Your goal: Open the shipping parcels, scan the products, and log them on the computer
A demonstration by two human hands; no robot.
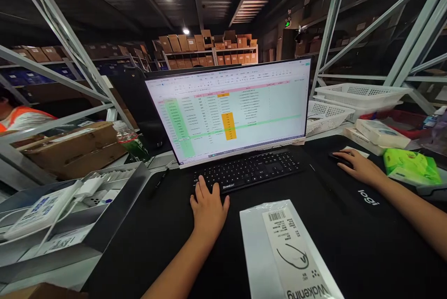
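My left hand [208, 208] rests with spread fingers at the lower left edge of a black keyboard [251, 168], its fingertips on the keys. Off to the right, my right hand [359, 166] is curved over a dark computer mouse [340, 160], which it mostly covers. Behind the keyboard stands a monitor [209, 117] showing a spreadsheet with green, pink and orange cells. Between my forearms lies a white box [253, 243] in clear wrap, with a printed label [291, 248] bearing a barcode and a line drawing.
A grey tray [118, 210] with boxes and cables sits left, beside a bottle [131, 143] and cardboard boxes [77, 147]. On the right are a green tissue pack [412, 165] and white baskets [359, 94]. A pen [161, 179] lies on the black mat [150, 243]. Another person [26, 115] is far left.
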